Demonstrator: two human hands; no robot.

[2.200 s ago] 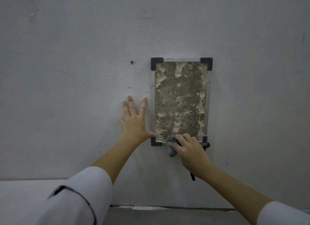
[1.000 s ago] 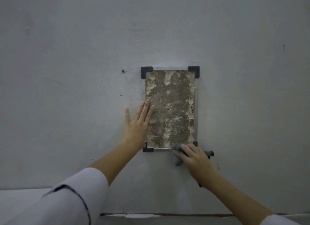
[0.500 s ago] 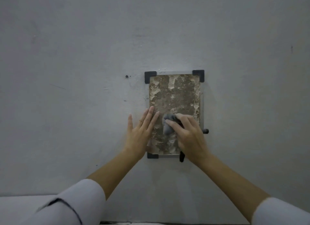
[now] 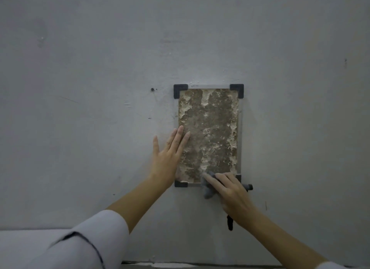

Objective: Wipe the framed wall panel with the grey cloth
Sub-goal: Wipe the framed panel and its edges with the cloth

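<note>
A framed panel hangs upright on the grey wall, its brown face mottled with pale patches and its corners capped in black. My left hand lies flat against the panel's left edge, fingers straight and pointing up. At the panel's lower right corner my right hand presses a bunched grey cloth against the bottom edge, fingers curled over it. A dark strap or handle end pokes out below my right wrist, and another dark end shows to the right of that hand.
The grey wall surrounds the panel, with a small dark screw hole to the panel's upper left. A pale ledge runs along the bottom left. My white sleeve fills the lower left corner.
My right hand has slid the cloth from the middle of the panel down to its bottom right corner. The left hand has stayed flat on the left edge.
</note>
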